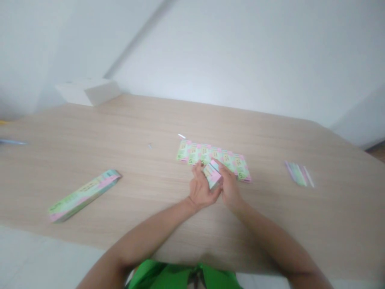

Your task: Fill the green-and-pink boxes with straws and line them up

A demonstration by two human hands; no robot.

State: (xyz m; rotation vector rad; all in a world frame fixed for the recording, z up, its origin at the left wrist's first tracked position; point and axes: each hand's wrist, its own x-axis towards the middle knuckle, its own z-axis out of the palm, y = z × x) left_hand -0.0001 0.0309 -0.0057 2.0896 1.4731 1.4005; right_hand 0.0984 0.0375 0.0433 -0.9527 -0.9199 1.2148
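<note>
My left hand (201, 188) and my right hand (229, 186) meet over the middle of a light wooden table (126, 208). Both are closed round a small pink and green box (212, 173), held tilted between them. Just behind my fingers lies a flat row of several pink and green packs (212, 159), side by side. My thumbs and fingertips hide the near part of the small box.
A long pink and green carton (84, 195) lies at the left front. A small pile of flat pastel sheets (298, 173) is at the right. A white box (89, 90) stands at the far left corner by the wall. A pen (12, 141) lies at the left edge.
</note>
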